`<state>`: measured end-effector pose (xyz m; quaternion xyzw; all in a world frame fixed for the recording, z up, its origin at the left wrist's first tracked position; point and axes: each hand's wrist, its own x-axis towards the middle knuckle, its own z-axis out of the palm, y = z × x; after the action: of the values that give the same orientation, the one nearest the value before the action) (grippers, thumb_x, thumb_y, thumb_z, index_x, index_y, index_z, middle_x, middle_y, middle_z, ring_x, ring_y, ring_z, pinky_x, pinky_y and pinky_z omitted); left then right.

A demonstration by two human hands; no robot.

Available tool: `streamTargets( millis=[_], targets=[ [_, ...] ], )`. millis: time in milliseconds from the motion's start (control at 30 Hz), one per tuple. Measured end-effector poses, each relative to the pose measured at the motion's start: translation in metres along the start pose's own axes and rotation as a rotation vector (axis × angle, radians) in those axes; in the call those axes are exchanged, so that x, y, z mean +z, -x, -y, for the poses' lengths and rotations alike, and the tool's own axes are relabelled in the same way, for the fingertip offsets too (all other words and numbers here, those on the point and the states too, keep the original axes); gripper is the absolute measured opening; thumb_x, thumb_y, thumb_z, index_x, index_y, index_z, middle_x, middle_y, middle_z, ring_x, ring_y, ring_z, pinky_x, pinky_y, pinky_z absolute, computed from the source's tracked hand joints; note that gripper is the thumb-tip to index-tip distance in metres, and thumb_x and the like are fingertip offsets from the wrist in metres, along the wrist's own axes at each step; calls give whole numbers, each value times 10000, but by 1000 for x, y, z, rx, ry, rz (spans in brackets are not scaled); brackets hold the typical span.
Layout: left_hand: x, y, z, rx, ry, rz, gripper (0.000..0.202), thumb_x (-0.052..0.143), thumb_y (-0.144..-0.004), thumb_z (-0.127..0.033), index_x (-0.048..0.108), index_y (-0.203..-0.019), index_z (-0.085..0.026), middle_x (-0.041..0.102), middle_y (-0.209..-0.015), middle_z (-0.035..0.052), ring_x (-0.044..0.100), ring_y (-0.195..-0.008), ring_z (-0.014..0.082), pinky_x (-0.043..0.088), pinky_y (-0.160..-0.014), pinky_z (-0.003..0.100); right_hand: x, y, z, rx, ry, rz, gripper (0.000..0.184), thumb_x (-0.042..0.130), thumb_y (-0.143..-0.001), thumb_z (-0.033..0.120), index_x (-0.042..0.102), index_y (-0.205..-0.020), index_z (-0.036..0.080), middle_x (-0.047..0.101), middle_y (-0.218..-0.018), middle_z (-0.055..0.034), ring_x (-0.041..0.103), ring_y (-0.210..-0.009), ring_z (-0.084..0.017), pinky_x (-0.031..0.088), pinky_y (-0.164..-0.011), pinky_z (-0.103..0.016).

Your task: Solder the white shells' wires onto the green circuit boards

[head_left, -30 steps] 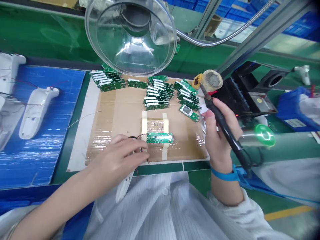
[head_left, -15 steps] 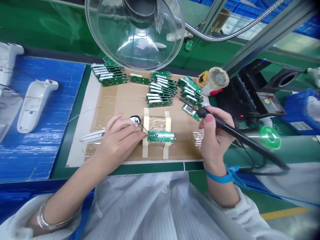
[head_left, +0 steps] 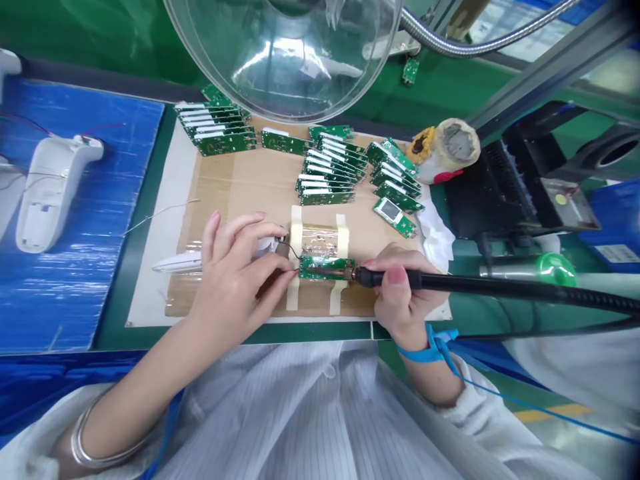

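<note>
My right hand [head_left: 403, 290] grips a black-handled soldering iron [head_left: 380, 277]. Its metal tip lies over the green circuit board [head_left: 325, 264], reaching toward the board's left end. At that same end, the thumb and forefinger of my left hand [head_left: 245, 270] are pinched together, seemingly on a thin dark wire [head_left: 291, 249]; the fingertips partly hide the grip. This wire runs from a small white plastic part [head_left: 266, 247] beneath my left fingers. Below the board is a clear-covered fixture [head_left: 320, 240] with two cream tape strips [head_left: 296, 233]. A white casing [head_left: 177, 262] pokes out left of the hand.
Several circuit boards [head_left: 330, 170] stand in leaning rows behind, and one with a screen [head_left: 395, 217] lies flat. A clear fume hood [head_left: 285, 67] hangs overhead. At right are a black soldering stand [head_left: 475, 180] and a green-ended spool [head_left: 555, 270]. White housings [head_left: 53, 193] rest on blue sheeting at left.
My right hand has brought the soldering iron left and down, from above the mat onto the circuit board. My left hand stays at the board's left end, its other fingers more raised. The view has shifted slightly.
</note>
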<state>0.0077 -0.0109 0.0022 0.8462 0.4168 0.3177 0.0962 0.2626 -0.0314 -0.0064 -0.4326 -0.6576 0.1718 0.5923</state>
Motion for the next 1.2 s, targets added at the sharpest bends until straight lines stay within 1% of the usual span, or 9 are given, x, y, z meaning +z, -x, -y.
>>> streamTargets(
  millis=[233, 500, 600, 700, 800, 867, 967, 1100, 1200],
  targets=[
    [7, 5, -5, -32, -25, -73, 131, 721, -1036, -216, 712, -908, -240, 754, -1336, 98, 609, -1432, 359, 260, -1316, 668, 2, 5, -6, -36, -5, 40, 143, 674, -1101, 318, 790, -1034, 268, 802, -805, 4, 654, -571, -152, 550, -504, -329],
    [7, 4, -8, -46, -40, -63, 112, 729, -1022, -204, 689, -926, -245, 752, -1367, 94, 632, -1416, 371, 318, -1288, 701, 1, 2, -3, -77, 19, 68, 118, 683, -1079, 297, 797, -1053, 286, 792, -772, 12, 631, -535, -157, 521, -477, -335],
    [6, 4, -8, -42, -40, -50, 112, 727, -1020, -200, 679, -932, -251, 749, -1382, 92, 635, -1414, 375, 344, -1271, 713, 0, 0, 0, -51, 69, 16, 185, 647, -1102, 356, 786, -991, 305, 749, -703, 14, 601, -499, -173, 482, -456, -365],
    [5, 4, -7, -25, -37, -51, 114, 731, -1017, -197, 674, -934, -249, 749, -1386, 95, 645, -1403, 378, 383, -1247, 707, -1, -2, 2, -25, 112, -94, 292, 607, -1124, 450, 761, -915, 316, 694, -642, 13, 577, -477, -188, 449, -448, -387],
    [2, 3, -5, -13, -23, -25, 104, 737, -1031, -183, 691, -963, -246, 753, -1384, 101, 667, -1382, 372, 424, -1222, 687, 0, -2, 4, -10, 116, -153, 314, 617, -1123, 522, 766, -945, 311, 731, -700, 10, 570, -450, -162, 442, -420, -366],
    [0, 2, -2, -7, 1, -23, 100, 736, -1047, -178, 707, -999, -261, 767, -1364, 82, 695, -1350, 346, 443, -1218, 657, 2, -2, 7, 44, 105, -104, 242, 628, -1127, 519, 776, -1106, 328, 788, -803, 14, 613, -454, -140, 496, -426, -340],
    [-1, 2, 2, 8, 36, -43, 115, 721, -1072, -176, 711, -1051, -288, 815, -1254, 31, 736, -1284, 300, 436, -1233, 624, 12, 0, 13, 119, 63, 26, 201, 632, -1142, 337, 718, -1322, 365, 835, -880, 38, 724, -538, -138, 622, -521, -304],
    [-2, 3, 6, 26, 56, -34, 128, 711, -1091, -192, 720, -1090, -319, 858, -1069, -35, 755, -1274, 279, 389, -1273, 622, 27, 2, 16, 94, 59, 200, 363, 748, -1049, 173, 703, -1367, 344, 871, -1183, -2, 841, -795, -166, 743, -773, -325],
    [-2, 3, 7, 28, 56, -20, 129, 696, -1104, -204, 720, -1091, -330, 866, -1066, -49, 758, -1287, 280, 388, -1265, 632, 33, 1, 15, 46, 75, 280, 398, 791, -1010, 160, 719, -1358, 339, 870, -1187, 4, 864, -923, -182, 754, -897, -335]
  ],
)
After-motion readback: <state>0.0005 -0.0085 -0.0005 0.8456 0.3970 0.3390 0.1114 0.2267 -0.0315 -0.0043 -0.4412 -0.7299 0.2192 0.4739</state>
